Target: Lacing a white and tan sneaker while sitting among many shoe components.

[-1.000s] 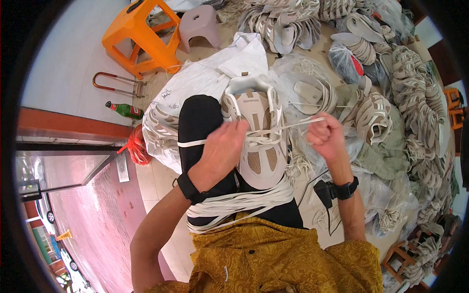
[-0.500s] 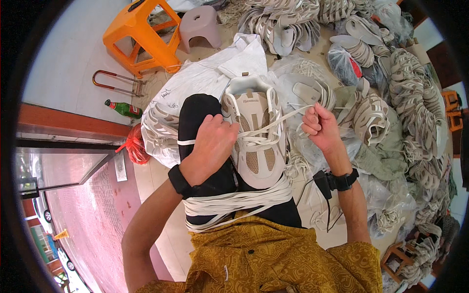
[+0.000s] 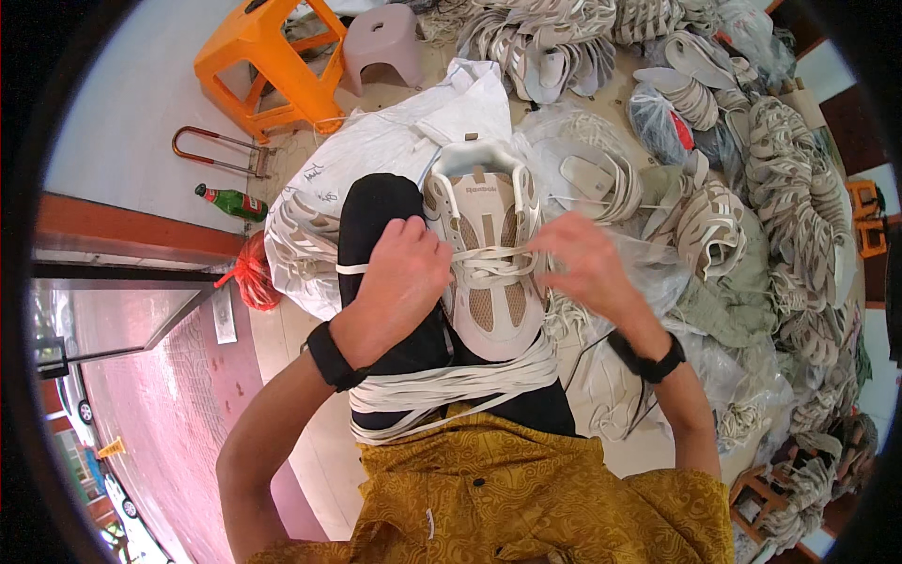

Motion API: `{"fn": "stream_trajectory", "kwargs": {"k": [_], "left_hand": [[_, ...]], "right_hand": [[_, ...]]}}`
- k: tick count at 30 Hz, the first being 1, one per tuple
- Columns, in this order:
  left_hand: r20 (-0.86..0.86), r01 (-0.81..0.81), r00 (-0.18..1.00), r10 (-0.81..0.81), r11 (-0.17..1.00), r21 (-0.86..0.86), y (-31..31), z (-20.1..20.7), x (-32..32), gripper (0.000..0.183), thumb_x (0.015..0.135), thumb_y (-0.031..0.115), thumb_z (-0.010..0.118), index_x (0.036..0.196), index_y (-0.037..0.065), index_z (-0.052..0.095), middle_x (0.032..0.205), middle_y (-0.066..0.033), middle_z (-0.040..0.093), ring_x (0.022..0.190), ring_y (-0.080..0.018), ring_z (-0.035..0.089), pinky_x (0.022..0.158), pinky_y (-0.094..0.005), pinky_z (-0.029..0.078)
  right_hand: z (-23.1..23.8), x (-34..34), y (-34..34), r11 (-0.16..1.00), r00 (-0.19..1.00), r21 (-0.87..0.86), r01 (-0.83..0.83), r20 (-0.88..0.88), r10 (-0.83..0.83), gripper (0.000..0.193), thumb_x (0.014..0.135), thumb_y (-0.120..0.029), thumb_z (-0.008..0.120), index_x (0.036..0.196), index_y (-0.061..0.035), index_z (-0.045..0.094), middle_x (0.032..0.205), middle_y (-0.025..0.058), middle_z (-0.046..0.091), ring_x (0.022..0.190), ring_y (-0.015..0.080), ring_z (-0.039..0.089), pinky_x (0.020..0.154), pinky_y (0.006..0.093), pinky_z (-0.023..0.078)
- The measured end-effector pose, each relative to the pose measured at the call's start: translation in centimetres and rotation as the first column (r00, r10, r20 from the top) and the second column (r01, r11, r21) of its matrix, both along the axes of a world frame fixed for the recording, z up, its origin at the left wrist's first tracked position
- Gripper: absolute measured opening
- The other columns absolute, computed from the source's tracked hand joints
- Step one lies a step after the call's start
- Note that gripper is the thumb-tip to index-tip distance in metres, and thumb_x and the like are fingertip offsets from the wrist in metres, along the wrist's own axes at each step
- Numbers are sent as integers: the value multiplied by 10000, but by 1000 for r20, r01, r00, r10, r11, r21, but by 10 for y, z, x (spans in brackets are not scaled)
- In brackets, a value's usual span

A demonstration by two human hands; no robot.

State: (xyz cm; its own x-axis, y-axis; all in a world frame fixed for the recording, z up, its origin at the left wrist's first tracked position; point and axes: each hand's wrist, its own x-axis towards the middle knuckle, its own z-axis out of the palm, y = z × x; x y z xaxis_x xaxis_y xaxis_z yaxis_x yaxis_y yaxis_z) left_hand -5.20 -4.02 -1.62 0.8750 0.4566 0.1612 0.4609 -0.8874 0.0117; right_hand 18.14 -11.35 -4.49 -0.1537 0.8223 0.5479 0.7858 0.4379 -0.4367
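Observation:
A beige and white sneaker [image 3: 488, 202] lies across my lap, toe toward me, its tongue and mesh panels facing up. A cream shoelace [image 3: 493, 268] crosses the lower eyelets. My left hand [image 3: 406, 274] is closed on a lace at the shoe's left side, above my black-clad thigh; a lace end shows beyond its knuckles. At the shoe's right edge is my right hand [image 3: 587, 268], its fingers smeared by motion, so its grip is unclear. A thick bundle of loose laces [image 3: 456, 395] lies across both thighs, below the toe.
Heaps of beige shoe uppers [image 3: 794, 202] fill the right side. A white sack [image 3: 376, 141] lies ahead, with more uppers [image 3: 303, 235] beside it. Orange stool [image 3: 272, 61], mauve stool [image 3: 383, 45], green bottle [image 3: 230, 202] and red plastic bag [image 3: 254, 273] stand at the left. Clear plastic bags [image 3: 648, 273] lie right.
My right hand has moved left and down from the outstretched lace to the shoe's right edge. The lace it pulled taut no longer stretches out to the right. My left hand stays nearly in place.

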Motion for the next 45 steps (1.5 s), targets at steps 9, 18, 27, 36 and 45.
{"fn": "stream_trajectory", "kwargs": {"k": [9,18,27,36,45], "left_hand": [[25,28,999,-28,1000,2,13,-1,1,93,646,94,572,652,61,486,627,-72,489,702,-228,482,671,-328,370],[-32,-62,998,58,990,-128,21,14,-3,75,721,95,548,694,52,493,633,-98,499,682,-261,481,620,-352,373],[-14,-40,999,38,994,-103,21,16,-3,66,706,68,517,653,56,480,617,-99,495,680,-272,482,609,-373,378],[-119,-248,963,241,968,-48,40,39,-49,58,718,98,501,696,61,463,635,-137,490,669,-313,470,606,-400,374],[157,63,987,-31,977,-205,19,23,-5,318,606,151,652,876,37,527,829,-109,503,832,-287,480,723,-365,379]], "right_hand": [[-4,-21,13,976,949,28,-215,244,202,118,532,-42,602,587,-55,498,611,31,437,614,201,457,546,290,402],[11,-17,23,935,903,-90,-343,-304,303,71,589,-45,583,629,-68,530,638,39,518,655,215,526,528,308,421],[4,-35,20,949,981,-261,-178,23,190,203,573,-13,656,764,-45,595,628,44,552,578,166,533,529,264,424],[-1,-7,11,812,839,-549,-198,-523,-149,246,556,56,629,790,-16,599,654,20,545,584,74,506,531,209,396],[-34,0,4,872,989,-484,75,-73,-126,147,580,-105,612,710,-47,576,719,82,564,677,247,548,573,329,431]]}}
